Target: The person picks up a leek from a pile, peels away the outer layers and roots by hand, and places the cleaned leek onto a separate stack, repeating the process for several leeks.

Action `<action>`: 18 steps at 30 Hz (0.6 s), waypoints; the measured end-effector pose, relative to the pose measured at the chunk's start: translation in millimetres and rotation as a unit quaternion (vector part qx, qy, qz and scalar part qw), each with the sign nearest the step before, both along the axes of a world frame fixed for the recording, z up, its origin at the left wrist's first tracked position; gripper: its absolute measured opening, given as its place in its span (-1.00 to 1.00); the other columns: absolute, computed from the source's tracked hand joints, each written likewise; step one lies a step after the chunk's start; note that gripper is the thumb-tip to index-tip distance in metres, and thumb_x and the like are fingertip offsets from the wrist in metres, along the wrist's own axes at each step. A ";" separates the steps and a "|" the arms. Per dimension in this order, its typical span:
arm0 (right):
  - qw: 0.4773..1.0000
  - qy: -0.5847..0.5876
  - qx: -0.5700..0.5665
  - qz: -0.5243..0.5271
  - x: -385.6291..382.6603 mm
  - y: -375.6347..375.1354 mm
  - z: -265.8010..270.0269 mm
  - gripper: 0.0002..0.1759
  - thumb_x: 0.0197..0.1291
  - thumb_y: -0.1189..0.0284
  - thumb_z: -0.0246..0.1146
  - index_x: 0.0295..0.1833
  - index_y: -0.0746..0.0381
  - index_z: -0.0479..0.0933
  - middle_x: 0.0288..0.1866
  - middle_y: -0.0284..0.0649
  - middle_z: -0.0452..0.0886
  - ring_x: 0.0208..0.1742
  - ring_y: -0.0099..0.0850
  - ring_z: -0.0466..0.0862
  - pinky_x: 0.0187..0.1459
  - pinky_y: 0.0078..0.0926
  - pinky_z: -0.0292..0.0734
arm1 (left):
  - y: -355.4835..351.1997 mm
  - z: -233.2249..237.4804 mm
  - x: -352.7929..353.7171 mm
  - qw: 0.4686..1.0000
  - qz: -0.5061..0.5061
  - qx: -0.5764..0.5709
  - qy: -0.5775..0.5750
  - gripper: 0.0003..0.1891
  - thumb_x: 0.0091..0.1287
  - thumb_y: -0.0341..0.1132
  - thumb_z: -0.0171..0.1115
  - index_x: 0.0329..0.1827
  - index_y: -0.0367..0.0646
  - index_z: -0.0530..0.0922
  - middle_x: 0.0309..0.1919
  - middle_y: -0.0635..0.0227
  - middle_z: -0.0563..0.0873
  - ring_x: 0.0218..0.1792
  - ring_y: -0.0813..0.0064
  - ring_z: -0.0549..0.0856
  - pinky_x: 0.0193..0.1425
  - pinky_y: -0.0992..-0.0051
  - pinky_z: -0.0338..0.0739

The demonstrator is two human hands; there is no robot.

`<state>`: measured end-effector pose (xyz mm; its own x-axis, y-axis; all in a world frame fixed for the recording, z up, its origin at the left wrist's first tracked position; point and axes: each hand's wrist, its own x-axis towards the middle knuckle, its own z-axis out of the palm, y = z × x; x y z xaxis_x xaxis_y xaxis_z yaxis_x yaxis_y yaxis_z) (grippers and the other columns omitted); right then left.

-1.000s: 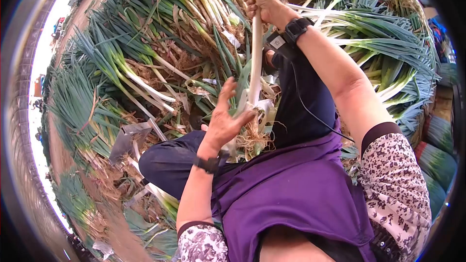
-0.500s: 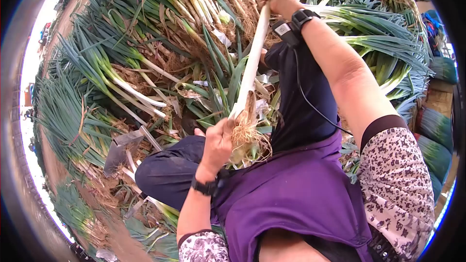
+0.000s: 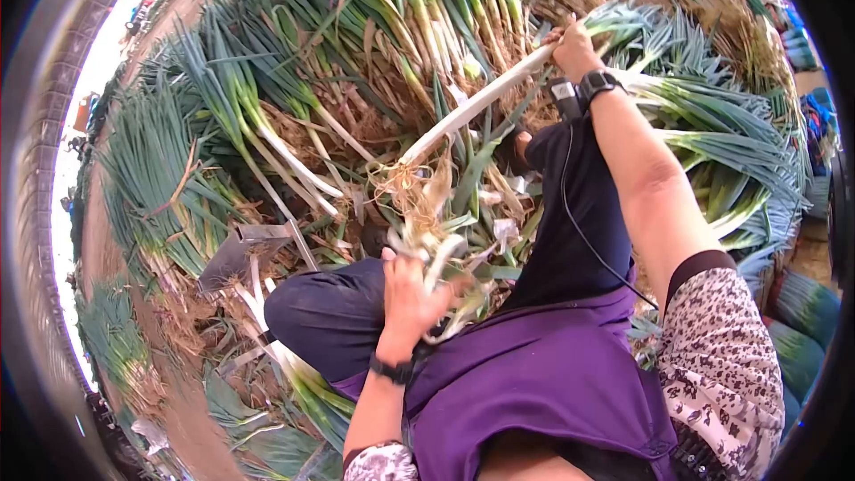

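My right hand [image 3: 574,49] is closed around the upper part of a long green onion [image 3: 485,102]. The onion slants down to the left, with a bare white stalk and tangled roots [image 3: 401,183] at its lower end. Over my lap, my left hand [image 3: 411,298] is apart from that stalk, its fingers partly smeared by motion. Pale curled strips of peel [image 3: 443,260] hang right beside these fingers; whether they are gripped I cannot tell. Loose peelings lie between my legs, below the roots.
Heaps of unpeeled green onions [image 3: 427,27] lie ahead and to the left. Peeled ones [image 3: 712,147] are piled at the right. A metal piece [image 3: 245,254] stands by my left knee. A cable [image 3: 579,232] runs from a small device [image 3: 564,98] at my right wrist.
My left hand has come off the root end and moved slightly down. The onion has swung to a flatter slant, its roots now farther from me. The view has shifted somewhat.
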<state>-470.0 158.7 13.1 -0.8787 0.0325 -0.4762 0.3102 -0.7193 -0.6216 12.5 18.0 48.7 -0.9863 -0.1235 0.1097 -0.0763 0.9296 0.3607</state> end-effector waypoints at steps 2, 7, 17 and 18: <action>1.000 -0.023 -0.016 -0.011 4.9 -8.2 -5.4 -0.65 0.31 0.20 0.19 -0.30 0.22 0.26 -0.64 -0.23 0.32 -0.67 -0.32 0.35 -0.56 -0.24 0.43 | -7.3 -18.5 -43.1 0.979 0.165 0.106 0.054 -0.27 -0.05 0.22 0.42 -0.04 -0.28 0.56 -0.10 0.04 0.58 -0.05 0.02 0.52 0.11 0.16 0.34; 0.997 -0.066 -0.034 0.002 33.5 -14.7 10.2 -0.68 0.34 0.21 0.16 -0.30 0.20 0.27 -0.58 -0.25 0.34 -0.67 -0.39 0.31 -0.59 -0.38 0.34 | -7.4 -43.5 -139.2 0.924 0.240 0.280 0.099 -0.36 0.11 0.16 0.37 -0.08 -0.33 0.58 -0.21 0.07 0.66 -0.24 0.20 0.59 -0.05 0.26 0.45; 0.879 0.069 0.459 0.112 -29.0 37.1 -77.4 -0.75 0.25 0.33 0.19 -0.04 0.22 0.44 -0.18 -0.08 0.58 -0.17 -0.23 0.60 -0.17 -0.39 0.53 | 14.1 -87.6 -150.1 0.957 0.107 0.188 0.193 -0.60 0.25 -0.38 0.27 0.15 -0.27 0.50 -0.37 0.20 0.69 -0.46 0.45 0.62 -0.39 0.48 0.48; 0.834 0.099 0.526 0.137 -35.2 44.9 -84.7 -0.75 0.23 0.35 0.19 -0.03 0.22 0.46 -0.11 -0.08 0.61 -0.07 -0.23 0.61 -0.09 -0.41 0.52 | 14.5 -64.2 -129.1 0.984 0.065 0.016 0.167 -0.61 0.22 -0.38 0.28 0.13 -0.26 0.51 -0.36 0.21 0.69 -0.48 0.46 0.61 -0.40 0.51 0.47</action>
<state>-505.2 203.6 -71.6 -0.9797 0.1267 -0.1555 0.1899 0.3366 -0.9223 -116.6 32.5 -15.5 -0.8712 -0.2544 0.4198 -0.0655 0.9078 0.4142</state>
